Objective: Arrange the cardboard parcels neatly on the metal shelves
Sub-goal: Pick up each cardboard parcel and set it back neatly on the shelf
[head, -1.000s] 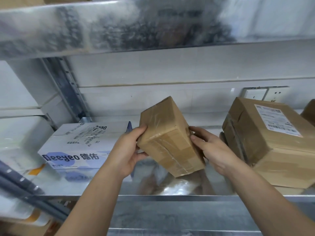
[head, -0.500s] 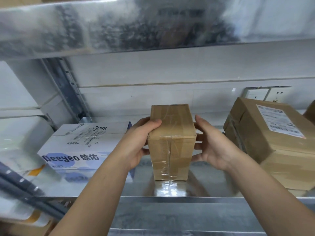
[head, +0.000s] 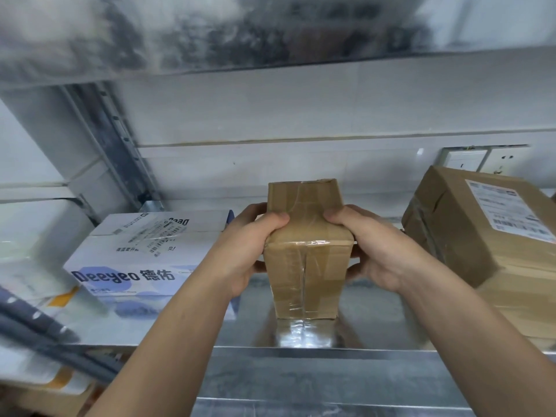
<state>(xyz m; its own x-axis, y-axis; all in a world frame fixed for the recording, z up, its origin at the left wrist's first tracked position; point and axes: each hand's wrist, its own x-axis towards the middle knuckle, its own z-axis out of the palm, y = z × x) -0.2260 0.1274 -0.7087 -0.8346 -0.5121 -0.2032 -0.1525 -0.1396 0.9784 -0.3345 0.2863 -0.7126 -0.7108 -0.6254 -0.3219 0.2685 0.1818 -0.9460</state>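
A: Head view. Where's the small parcel [head: 305, 266]?

B: Upright on the lower shelf [head: 376, 323], just right of the white box [head: 144, 251], not touching it. Its base looks to be on the deck: the reflection meets it. Taped seam faces the camera.

A: Hands?

B: Both on it. Left hand [head: 240, 254] grips the side nearer the white box, right hand [head: 382, 251] the far side. Fingers [head: 254, 209] wrap the sides and both thumbs press on the top near the front edge. Firm hold, nothing loose.

A: Anything else on that shelf?

B: A large parcel [head: 469, 236] with a label, well right of the white box and beyond the small one. It sits skewed. Upper shelf [head: 210, 34] overhead. The frame is blurred at the edges, so I can't read the far left.

A: Step?

B: My read is placement, final squaring. The parcel looks about aligned with the shelf front.

A: Next?

B: Likely let go with both hands evenly so the tall, narrow parcel doesn't tip, and keep the gap to the white box. The skewed large parcel probably needs straightening after that.
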